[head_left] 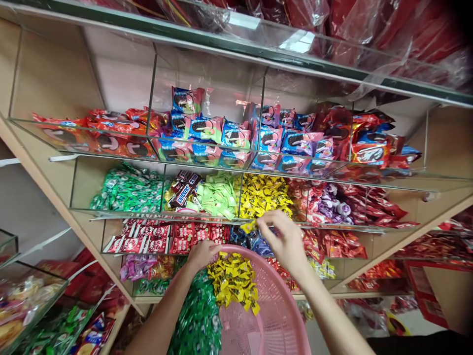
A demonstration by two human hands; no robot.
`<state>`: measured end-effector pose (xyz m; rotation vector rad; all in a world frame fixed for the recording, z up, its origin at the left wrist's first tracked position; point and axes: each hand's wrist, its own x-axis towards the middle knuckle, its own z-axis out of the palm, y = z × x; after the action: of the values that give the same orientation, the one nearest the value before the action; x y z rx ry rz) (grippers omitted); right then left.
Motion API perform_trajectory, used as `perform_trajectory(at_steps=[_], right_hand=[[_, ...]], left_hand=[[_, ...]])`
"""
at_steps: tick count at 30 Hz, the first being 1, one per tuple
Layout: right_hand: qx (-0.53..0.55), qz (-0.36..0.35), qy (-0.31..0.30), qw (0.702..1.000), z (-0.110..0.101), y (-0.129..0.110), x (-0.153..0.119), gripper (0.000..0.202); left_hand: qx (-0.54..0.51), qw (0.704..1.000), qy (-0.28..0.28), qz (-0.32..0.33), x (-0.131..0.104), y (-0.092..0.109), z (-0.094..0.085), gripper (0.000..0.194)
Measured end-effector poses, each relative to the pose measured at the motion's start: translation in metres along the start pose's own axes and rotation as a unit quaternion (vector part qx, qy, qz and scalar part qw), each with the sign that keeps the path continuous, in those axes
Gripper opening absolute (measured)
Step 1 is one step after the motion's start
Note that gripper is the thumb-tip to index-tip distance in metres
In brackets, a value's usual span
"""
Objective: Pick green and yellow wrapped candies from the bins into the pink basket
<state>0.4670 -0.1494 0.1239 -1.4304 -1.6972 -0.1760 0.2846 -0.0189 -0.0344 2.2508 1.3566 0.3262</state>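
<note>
My right hand (284,239) pinches a small yellow-wrapped candy (248,227) between thumb and fingertips, just above the far rim of a pink plastic basket (291,301). My left hand (202,254) is closed on that basket's far left rim; some of its fingers are hidden. Inside the basket, a heap of yellow-wrapped candies (233,278) lies beside a pile of green-wrapped candies (195,315). Directly beyond my right hand, a glass shelf compartment holds more yellow candies (264,195) in the same wrappers.
Glass dividers split the wooden shelf unit (44,172) into bins. Green candies (129,190), Snickers bars (183,192) and light green packets (218,192) lie left of the yellow ones. Packaged cookies (203,128) fill the shelf above. Red-and-white packets (142,236) lie below.
</note>
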Motion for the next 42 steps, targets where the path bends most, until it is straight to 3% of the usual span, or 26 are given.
perform_trajectory(at_steps=[8,11,15,26,35,39,42], right_hand=[[0.040,0.065,-0.185,0.980,0.088,0.012,-0.066,0.019],[0.019,0.077,-0.226,0.971,0.105,0.016,-0.076,0.018],[-0.019,0.090,-0.225,0.970,0.118,0.016,-0.081,0.018],[-0.118,0.068,-0.247,0.959,0.138,0.015,-0.087,0.016],[-0.098,0.114,-0.241,0.959,0.146,0.007,-0.091,0.015],[-0.082,0.148,-0.232,0.958,0.135,0.000,-0.083,0.020],[-0.025,0.170,-0.209,0.963,0.107,0.000,-0.074,0.026]], left_hand=[[-0.002,1.000,0.009,-0.016,-0.003,0.002,0.005,0.052],[-0.008,1.000,0.005,-0.019,-0.003,0.000,0.006,0.050],[-0.005,1.000,0.005,-0.012,-0.002,-0.003,0.006,0.049],[-0.022,1.000,0.008,-0.013,0.000,-0.006,0.008,0.046],[-0.008,1.000,-0.005,0.002,0.002,-0.010,0.001,0.050],[-0.016,1.000,-0.015,0.006,0.003,-0.008,-0.002,0.047],[-0.010,1.000,-0.020,-0.001,0.003,-0.005,-0.004,0.046]])
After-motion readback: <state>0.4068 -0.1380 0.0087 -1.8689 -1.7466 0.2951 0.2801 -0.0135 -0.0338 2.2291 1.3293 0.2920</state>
